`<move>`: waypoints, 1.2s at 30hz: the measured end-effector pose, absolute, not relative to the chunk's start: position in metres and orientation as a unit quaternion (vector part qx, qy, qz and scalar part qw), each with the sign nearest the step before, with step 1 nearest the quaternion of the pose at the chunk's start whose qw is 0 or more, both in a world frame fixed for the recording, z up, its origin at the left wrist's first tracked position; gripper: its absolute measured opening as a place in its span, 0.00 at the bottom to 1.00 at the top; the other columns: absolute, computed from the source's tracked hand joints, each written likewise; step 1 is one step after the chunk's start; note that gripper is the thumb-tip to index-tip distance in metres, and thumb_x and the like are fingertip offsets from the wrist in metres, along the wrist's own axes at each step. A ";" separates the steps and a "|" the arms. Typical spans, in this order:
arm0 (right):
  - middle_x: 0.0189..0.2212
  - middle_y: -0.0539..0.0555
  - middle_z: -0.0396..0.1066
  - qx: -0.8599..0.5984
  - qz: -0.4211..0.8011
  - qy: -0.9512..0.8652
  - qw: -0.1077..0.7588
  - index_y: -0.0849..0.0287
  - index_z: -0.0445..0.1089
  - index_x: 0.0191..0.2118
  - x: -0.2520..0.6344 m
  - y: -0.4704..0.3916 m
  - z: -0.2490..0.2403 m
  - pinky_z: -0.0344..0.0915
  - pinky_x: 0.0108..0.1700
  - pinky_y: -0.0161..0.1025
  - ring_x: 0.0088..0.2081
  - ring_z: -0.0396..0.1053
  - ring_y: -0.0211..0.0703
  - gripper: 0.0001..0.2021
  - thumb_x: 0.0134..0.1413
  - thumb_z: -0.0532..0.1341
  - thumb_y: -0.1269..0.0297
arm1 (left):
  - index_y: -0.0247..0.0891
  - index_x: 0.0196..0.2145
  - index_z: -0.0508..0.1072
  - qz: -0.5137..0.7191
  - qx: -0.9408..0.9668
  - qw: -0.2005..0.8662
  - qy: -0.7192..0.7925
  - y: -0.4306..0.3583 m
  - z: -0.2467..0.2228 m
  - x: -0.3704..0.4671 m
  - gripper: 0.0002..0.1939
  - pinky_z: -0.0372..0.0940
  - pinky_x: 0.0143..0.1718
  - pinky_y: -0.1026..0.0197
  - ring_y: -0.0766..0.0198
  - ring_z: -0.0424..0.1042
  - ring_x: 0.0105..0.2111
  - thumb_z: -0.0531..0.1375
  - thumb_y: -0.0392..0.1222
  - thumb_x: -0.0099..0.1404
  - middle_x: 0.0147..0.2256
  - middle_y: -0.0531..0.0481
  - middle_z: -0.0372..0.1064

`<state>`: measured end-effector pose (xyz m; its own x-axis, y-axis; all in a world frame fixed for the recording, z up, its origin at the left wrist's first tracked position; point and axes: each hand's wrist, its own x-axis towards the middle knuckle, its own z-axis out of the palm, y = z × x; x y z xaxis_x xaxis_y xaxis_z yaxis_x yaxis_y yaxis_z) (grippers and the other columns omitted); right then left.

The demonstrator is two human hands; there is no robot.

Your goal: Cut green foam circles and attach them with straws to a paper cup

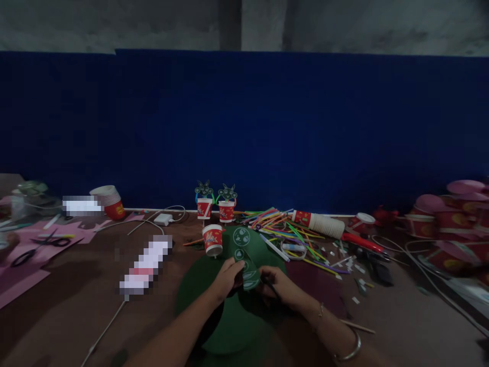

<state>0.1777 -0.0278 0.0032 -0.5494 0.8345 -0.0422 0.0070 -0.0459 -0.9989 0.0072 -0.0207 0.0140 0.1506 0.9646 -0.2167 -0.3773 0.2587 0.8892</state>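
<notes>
My left hand (228, 279) pinches a small piece of green paper (250, 278) that carries white-drawn outlines. My right hand (280, 285) is closed around the dark handles of scissors (269, 283), at the right edge of that paper. Their blades are hard to make out in the dim light. Under both hands lies a larger round green sheet (233, 336). Just beyond the fingers, a drawn round face (241, 236) shows on green paper. A red paper cup (212, 240) stands mouth-down or tilted beside it; I cannot tell which.
Two decorated cups (226, 211) with green cut-out heads stand at the back. Colourful pipe cleaners (275, 224) and a lying stack of cups (324, 225) are to the right. Leftward are a white charger (163, 219), a pixelated phone-like object (145, 265), pink paper (23, 285) and black scissors (42, 244).
</notes>
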 end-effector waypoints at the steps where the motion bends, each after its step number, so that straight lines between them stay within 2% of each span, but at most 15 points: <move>1: 0.19 0.44 0.61 -0.334 0.633 -0.608 0.343 0.61 0.62 0.27 0.176 -0.028 0.003 0.55 0.17 0.27 0.16 0.58 0.28 0.19 0.33 0.69 0.55 | 0.36 0.20 0.61 0.497 0.354 0.673 0.417 -0.021 0.013 0.009 0.20 0.54 0.18 0.68 0.72 0.59 0.16 0.67 0.50 0.41 0.15 0.59 0.57; 6: 0.19 0.45 0.60 -0.317 0.633 -0.599 0.374 0.61 0.62 0.24 0.173 -0.030 0.004 0.53 0.19 0.27 0.18 0.55 0.28 0.16 0.34 0.69 0.58 | 0.37 0.20 0.60 0.493 0.370 0.656 0.436 -0.022 0.009 0.011 0.21 0.46 0.15 0.70 0.74 0.53 0.13 0.65 0.54 0.42 0.14 0.61 0.54; 11: 0.19 0.45 0.61 -0.324 0.621 -0.605 0.378 0.61 0.62 0.24 0.173 -0.028 -0.003 0.54 0.20 0.28 0.19 0.56 0.29 0.11 0.34 0.66 0.66 | 0.35 0.18 0.62 0.498 0.374 0.652 0.433 -0.026 0.021 0.008 0.21 0.50 0.17 0.69 0.74 0.55 0.15 0.67 0.52 0.41 0.14 0.60 0.54; 15: 0.17 0.43 0.61 -0.354 0.613 -0.615 0.347 0.60 0.63 0.26 0.173 -0.028 -0.010 0.53 0.18 0.28 0.16 0.56 0.29 0.07 0.35 0.61 0.72 | 0.36 0.26 0.67 0.586 0.327 0.581 0.460 -0.024 0.036 0.000 0.19 0.56 0.20 0.69 0.73 0.60 0.19 0.66 0.51 0.44 0.20 0.58 0.62; 18: 0.16 0.42 0.61 -0.365 0.621 -0.609 0.332 0.60 0.63 0.26 0.172 -0.029 -0.010 0.54 0.17 0.29 0.15 0.57 0.30 0.08 0.34 0.61 0.73 | 0.36 0.28 0.67 0.605 0.342 0.557 0.455 -0.021 0.037 -0.003 0.17 0.56 0.20 0.69 0.72 0.60 0.19 0.65 0.50 0.46 0.20 0.58 0.62; 23: 0.21 0.45 0.67 -0.333 0.619 -0.608 0.369 0.61 0.66 0.27 0.169 -0.033 -0.001 0.59 0.25 0.30 0.23 0.62 0.33 0.07 0.35 0.62 0.73 | 0.37 0.19 0.59 0.583 0.413 0.520 0.468 -0.020 0.028 -0.001 0.19 0.46 0.12 0.70 0.75 0.51 0.14 0.63 0.51 0.49 0.15 0.61 0.51; 26: 0.24 0.47 0.68 -0.305 0.613 -0.613 0.394 0.61 0.68 0.28 0.167 -0.035 0.003 0.61 0.30 0.32 0.27 0.64 0.36 0.07 0.37 0.63 0.73 | 0.37 0.20 0.58 0.569 0.420 0.528 0.470 -0.021 0.025 0.002 0.19 0.46 0.12 0.71 0.75 0.51 0.14 0.63 0.51 0.50 0.16 0.61 0.51; 36: 0.26 0.49 0.69 -0.314 0.560 -0.641 0.422 0.60 0.70 0.30 0.169 -0.035 0.005 0.63 0.36 0.35 0.31 0.65 0.40 0.07 0.39 0.63 0.71 | 0.37 0.19 0.58 0.581 0.414 0.543 0.442 -0.023 0.029 0.003 0.19 0.46 0.13 0.72 0.76 0.51 0.14 0.63 0.50 0.50 0.16 0.61 0.51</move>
